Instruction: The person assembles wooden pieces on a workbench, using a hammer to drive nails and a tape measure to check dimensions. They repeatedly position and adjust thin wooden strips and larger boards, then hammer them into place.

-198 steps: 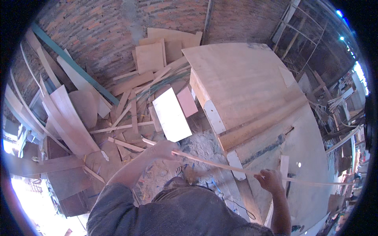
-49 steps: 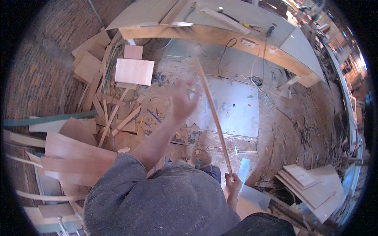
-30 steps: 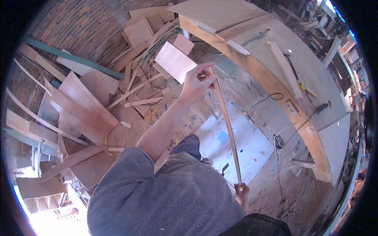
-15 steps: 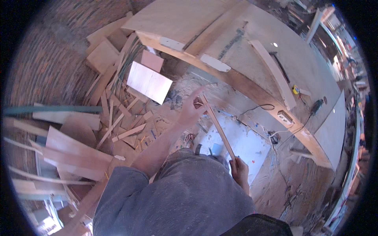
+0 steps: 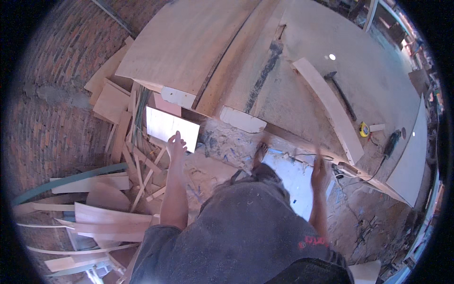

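My left hand (image 5: 177, 145) is raised in front of a pale rectangular board (image 5: 165, 124), its fingers loosely bent and apart, with nothing visible in it. Close to the bench's near edge, my right hand (image 5: 319, 169) is smeared by motion. Its fingers look closed, and a thin blurred shape sticks up from it; I cannot make out what this is. On the large wooden bench (image 5: 184, 45) beyond my hands lie a curved wooden piece (image 5: 331, 111), a hammer (image 5: 341, 94) and a yellow tape measure (image 5: 363, 129).
Wood offcuts (image 5: 142, 170) and curved panels (image 5: 109, 215) pile up on the left beside a brick wall (image 5: 56, 71). A corded tool (image 5: 392, 144) lies at the bench's right. A white sheet (image 5: 298, 187) covers part of the debris-strewn floor, near my foot (image 5: 260, 152).
The wooden strip that spanned both hands is no longer clearly visible. My left hand has let go and moved left; my right hand has risen toward the bench edge. The view has shifted.
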The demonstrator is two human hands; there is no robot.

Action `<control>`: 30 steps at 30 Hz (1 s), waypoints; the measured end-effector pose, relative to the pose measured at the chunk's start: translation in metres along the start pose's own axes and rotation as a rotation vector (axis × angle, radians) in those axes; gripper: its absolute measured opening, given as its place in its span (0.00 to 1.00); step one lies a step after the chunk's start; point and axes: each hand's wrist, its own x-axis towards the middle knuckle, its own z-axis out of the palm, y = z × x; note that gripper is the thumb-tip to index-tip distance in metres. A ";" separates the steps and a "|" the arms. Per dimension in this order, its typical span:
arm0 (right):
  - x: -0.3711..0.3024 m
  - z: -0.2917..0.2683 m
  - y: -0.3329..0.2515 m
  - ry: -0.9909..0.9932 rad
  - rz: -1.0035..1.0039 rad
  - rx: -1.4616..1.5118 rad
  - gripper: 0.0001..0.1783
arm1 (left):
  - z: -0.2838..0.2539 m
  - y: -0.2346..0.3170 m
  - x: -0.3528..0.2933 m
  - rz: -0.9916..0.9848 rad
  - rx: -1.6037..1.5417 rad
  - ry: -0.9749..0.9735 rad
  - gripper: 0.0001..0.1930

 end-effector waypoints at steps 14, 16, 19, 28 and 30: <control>0.311 0.066 0.006 0.066 0.067 -0.579 0.27 | 0.049 0.040 0.089 -0.351 -0.107 -0.059 0.58; 0.275 0.082 0.008 0.066 0.029 -0.468 0.27 | 0.071 0.055 0.085 -0.388 -0.093 -0.155 0.60; 0.205 0.110 -0.031 0.042 0.058 -0.437 0.26 | 0.090 0.052 0.085 -0.470 -0.081 -0.359 0.57; 0.054 0.115 -0.093 0.115 0.501 -0.302 0.21 | 0.101 0.050 0.092 -0.620 -0.058 -0.740 0.42; 0.063 0.099 -0.072 0.166 0.541 -0.376 0.20 | 0.103 0.063 0.084 -0.669 -0.089 -0.632 0.40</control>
